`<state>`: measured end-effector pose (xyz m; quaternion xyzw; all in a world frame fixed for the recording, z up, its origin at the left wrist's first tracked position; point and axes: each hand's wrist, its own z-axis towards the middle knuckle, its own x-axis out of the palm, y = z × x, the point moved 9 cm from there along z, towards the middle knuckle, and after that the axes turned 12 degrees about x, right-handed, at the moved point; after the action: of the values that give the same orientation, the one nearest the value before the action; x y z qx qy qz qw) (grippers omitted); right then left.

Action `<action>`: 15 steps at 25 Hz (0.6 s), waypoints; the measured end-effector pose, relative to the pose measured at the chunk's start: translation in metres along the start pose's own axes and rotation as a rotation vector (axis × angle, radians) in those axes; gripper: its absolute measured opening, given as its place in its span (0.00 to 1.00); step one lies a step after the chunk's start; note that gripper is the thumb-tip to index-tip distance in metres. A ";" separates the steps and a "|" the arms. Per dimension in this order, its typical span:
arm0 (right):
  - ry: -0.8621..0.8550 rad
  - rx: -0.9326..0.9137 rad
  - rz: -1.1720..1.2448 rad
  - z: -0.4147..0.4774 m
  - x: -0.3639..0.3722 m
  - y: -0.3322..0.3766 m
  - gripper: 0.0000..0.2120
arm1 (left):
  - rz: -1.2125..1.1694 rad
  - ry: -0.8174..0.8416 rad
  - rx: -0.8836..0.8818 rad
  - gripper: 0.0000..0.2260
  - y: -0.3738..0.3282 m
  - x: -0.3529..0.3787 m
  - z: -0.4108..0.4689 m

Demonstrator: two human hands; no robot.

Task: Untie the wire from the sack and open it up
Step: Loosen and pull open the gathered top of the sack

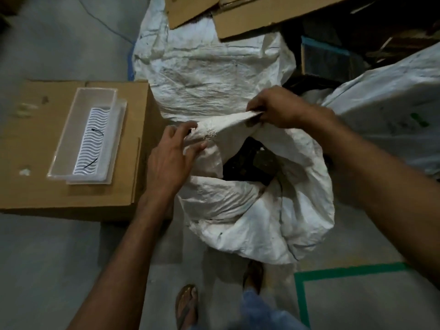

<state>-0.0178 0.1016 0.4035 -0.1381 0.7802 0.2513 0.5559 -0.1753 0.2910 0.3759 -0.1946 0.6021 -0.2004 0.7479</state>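
Head: left hand (172, 152), right hand (279, 108) grip sack (262, 222).

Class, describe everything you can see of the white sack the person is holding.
The sack is white, woven-looking plastic, creased and smudged. It stands on the floor, its mouth partly open on dark contents. The left hand and right hand grip its far rim, stretching it between them.
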 end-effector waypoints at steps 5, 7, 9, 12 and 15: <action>0.344 -0.119 0.122 0.040 0.009 0.009 0.20 | -0.037 0.052 -0.023 0.17 -0.001 0.030 0.032; 0.337 -0.104 0.174 0.051 0.011 0.002 0.17 | -0.356 0.093 -0.129 0.10 0.004 0.049 0.038; 0.335 -0.021 0.174 0.056 0.015 -0.022 0.18 | -0.652 0.025 -0.231 0.13 0.013 0.052 0.041; 0.265 0.171 0.056 0.053 0.028 -0.068 0.23 | -0.868 -0.108 -0.404 0.16 0.036 0.047 0.044; 0.014 0.320 0.203 0.051 0.013 -0.098 0.12 | -1.075 -0.168 -0.729 0.16 0.062 0.065 0.040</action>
<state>0.0672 0.0481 0.3551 0.0300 0.8239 0.1778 0.5373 -0.1196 0.3102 0.2973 -0.7245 0.3899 -0.3137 0.4740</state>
